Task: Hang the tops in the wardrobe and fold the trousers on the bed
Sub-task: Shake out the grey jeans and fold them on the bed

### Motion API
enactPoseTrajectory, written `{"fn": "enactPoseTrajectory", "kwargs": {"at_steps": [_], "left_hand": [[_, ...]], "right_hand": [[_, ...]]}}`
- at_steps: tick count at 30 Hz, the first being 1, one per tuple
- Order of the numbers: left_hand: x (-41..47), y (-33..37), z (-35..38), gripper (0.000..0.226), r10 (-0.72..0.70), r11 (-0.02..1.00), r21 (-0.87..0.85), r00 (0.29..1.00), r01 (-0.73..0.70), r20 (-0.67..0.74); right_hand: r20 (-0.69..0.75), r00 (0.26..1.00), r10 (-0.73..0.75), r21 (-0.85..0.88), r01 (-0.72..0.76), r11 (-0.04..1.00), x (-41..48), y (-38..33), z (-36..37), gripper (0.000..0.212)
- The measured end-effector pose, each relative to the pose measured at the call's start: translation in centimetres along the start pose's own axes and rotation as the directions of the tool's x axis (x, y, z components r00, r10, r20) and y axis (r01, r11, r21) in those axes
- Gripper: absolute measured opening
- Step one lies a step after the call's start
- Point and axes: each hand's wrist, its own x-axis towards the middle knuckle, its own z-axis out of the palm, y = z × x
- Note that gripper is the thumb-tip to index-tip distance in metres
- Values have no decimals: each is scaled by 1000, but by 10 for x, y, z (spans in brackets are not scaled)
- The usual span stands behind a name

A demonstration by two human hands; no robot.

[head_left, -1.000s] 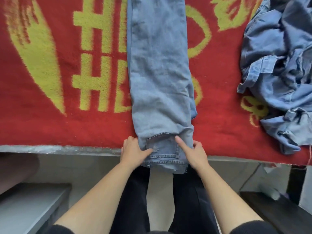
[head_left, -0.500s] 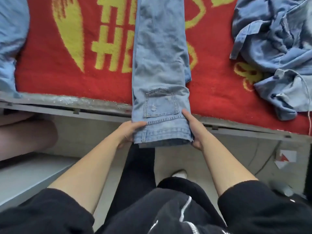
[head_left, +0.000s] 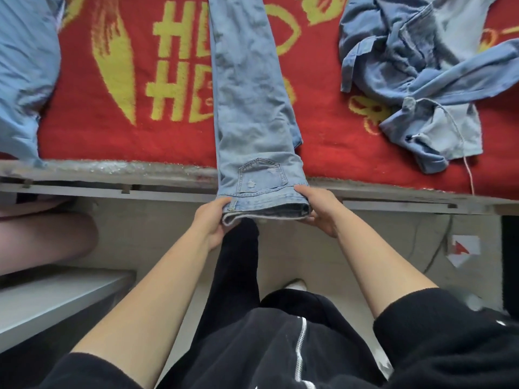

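Jeans (head_left: 252,108) lie lengthwise down the middle of the bed (head_left: 112,175), already doubled leg on leg on the red blanket (head_left: 112,141). The waistband sticks out past the near edge of the bed, over the floor (head_left: 295,256).

Head view: the left hand (head_left: 213,220) grips the left corner of the waistband, thumb on top and fingers curled beneath. The right hand (head_left: 320,211) holds the right corner the same way. Both are closed on denim, and that end is raised slightly clear of the bed edge.

The main risk, as I judge it, is weight. With the waist hanging off the bed, a further pull towards the body could drag the whole length down onto the floor. The layers are also not square, since a strip of the under leg peeks out on the right side near the pocket. Folding now would set that offset into the bundle. If one hand rises faster than the other, the fold would probably land crooked. The fuzzy blanket may catch the fabric and wrinkle it. A crumpled denim shirt (head_left: 421,80) lies well apart on the right and a pale blue garment (head_left: 22,66) on the left, so neither should snag.
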Motion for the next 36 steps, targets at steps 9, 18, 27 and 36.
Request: {"fn": "enactPoseTrajectory", "kwargs": {"at_steps": [9,18,27,36], "left_hand": [[55,132,39,28,160,983,-112,977,-145,143],[140,123,29,72,226,288,884,924,-367,310],[138,90,35,94,287,-333,902,882,-274,374],[108,92,26,23,411,-559,813,798,-162,441]], "right_hand": [[-97,980,-174,235,192,953,45,-132,41,44],[-103,925,-367,-812,134,568,132,-127,51,81],[113,909,-402,-988,59,-145,135,-79,42,106],[271,827,-493,-958,279,-59,110,-83,30,51]]}}
